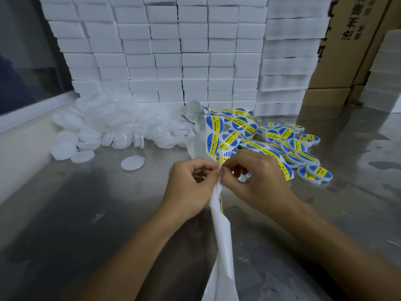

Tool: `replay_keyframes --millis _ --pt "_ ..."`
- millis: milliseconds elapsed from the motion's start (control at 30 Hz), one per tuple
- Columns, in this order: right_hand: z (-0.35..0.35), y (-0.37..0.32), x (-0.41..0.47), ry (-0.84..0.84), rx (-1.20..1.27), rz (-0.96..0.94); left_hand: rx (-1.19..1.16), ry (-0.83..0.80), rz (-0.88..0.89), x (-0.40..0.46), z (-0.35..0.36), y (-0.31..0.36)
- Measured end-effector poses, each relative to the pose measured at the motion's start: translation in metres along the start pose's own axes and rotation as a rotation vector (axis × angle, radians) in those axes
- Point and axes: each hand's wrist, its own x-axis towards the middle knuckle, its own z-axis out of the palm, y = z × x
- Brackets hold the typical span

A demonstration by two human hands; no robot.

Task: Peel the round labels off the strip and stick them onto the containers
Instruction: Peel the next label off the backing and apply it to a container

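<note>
Both hands (191, 183) (258, 181) pinch strip (221, 235); label hidden.

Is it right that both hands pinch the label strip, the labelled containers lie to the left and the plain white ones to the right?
Not quite: the head view shows the sides reversed. Both hands, left and right, pinch the strip, but labelled containers lie right, plain ones left.

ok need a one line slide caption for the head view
Both hands pinch the label strip between plain containers and labelled ones.
</note>
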Motion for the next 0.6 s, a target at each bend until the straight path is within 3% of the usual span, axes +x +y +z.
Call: replay_keyframes --millis 67,267,600 --pt "0.001 0.001 -0.001 0.027 0.084 0.082 -0.008 0.006 -0.005 0.000 -0.001 0.000" --pt "-0.005 0.015 0.006 0.081 0.486 0.564 -0.010 0.040 -0.040 -0.001 -0.002 0.000" --pt "-0.016 0.029 0.011 0.170 0.590 0.812 0.036 0.081 -0.037 0.002 -0.005 -0.006"
